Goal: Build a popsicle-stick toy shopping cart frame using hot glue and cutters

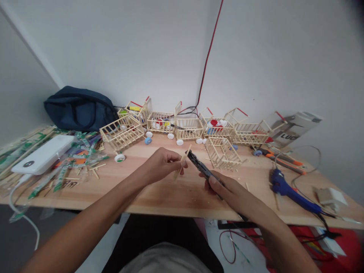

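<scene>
My left hand (162, 163) is closed in a pinch on a thin wooden stick (183, 161) held above the wooden table (170, 193). My right hand (227, 189) is wrapped round the handles of dark cutting pliers (199, 165), whose jaws touch the stick near its upper end. Just behind the hands lies a small cart frame of wooden sticks (222, 152) on its side.
A row of stick-built carts (182, 127) with bottle-cap wheels lines the wall. A blue glue gun (287, 188) lies at the right, orange-handled tools (281, 159) behind it. A white power bank (42, 154) and torn wrappers sit left, with a dark bag (78, 108) behind.
</scene>
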Tool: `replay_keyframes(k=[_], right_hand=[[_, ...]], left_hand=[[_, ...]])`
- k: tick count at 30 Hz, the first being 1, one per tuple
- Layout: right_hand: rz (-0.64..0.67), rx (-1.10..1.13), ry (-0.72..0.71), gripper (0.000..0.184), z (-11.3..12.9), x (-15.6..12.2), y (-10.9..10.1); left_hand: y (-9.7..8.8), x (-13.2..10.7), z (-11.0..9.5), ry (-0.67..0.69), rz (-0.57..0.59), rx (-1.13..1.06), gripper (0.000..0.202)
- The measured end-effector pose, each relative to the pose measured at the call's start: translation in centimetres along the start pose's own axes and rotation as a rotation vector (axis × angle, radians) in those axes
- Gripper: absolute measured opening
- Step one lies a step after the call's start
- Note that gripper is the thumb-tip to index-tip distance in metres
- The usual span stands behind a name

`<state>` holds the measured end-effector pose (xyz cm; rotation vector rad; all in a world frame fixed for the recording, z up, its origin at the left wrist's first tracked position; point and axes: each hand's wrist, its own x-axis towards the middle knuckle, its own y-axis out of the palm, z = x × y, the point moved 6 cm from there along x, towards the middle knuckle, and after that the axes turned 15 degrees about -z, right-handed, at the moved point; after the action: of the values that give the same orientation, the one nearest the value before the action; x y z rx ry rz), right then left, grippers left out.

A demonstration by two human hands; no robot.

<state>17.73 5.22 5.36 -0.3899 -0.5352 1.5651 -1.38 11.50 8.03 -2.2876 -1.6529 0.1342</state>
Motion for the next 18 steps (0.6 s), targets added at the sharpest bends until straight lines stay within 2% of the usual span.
replay_keyframes(k=[4, 9, 18], right_hand=[[0.063, 0.046, 0.007, 0.052, 0.1, 0.0, 0.4], [0.087, 0.027, -0.021, 0.054, 0.2, 0.3, 0.4], [0.113, 0.012, -0.036, 0.051, 0.3, 0.0, 0.1]], left_hand=[[1.3, -0.1, 0.3, -0.117, 0.105, -0.158, 0.024], [2.4, -0.4, 1.6, -0.316, 0.236, -0.319, 0.029], [2.4, -0.4, 1.6, -0.343, 0.268, -0.329, 0.027]])
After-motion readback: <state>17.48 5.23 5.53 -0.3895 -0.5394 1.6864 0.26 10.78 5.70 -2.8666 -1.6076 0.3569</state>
